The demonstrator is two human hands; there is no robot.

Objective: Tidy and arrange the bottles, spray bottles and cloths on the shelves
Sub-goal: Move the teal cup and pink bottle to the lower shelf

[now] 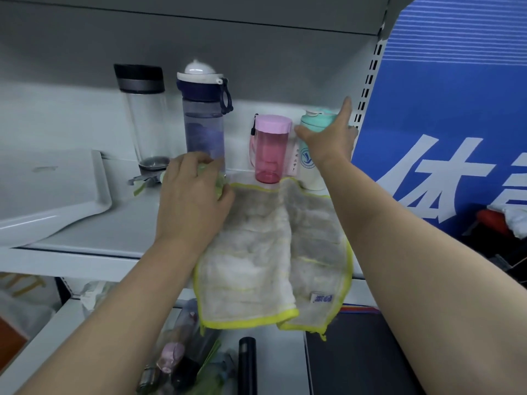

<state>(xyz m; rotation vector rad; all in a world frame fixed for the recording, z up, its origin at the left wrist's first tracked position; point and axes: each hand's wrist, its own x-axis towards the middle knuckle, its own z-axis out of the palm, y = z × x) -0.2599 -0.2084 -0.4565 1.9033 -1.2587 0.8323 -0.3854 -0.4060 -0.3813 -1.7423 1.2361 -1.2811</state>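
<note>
A white cloth with yellow-green trim (265, 252) lies on the white shelf (99, 240) and hangs over its front edge. My left hand (191, 201) grips the cloth's bunched far-left corner. Along the back stand a clear bottle with a black lid (142, 109), a purple-tinted bottle with a white cap (204, 124), a pink bottle (269, 155) and a white bottle with a mint lid (309, 166). My right hand (328, 141) touches the mint-lidded bottle near its top, thumb to its left and index finger straight up. Its other fingers are hidden.
A white tray (57, 201) sits on the shelf's left. On the lower shelf lie several bottles (182, 357) and a black bottle (247, 366). A blue sign panel (442, 109) bounds the shelf on the right, and the shelf above hangs low overhead.
</note>
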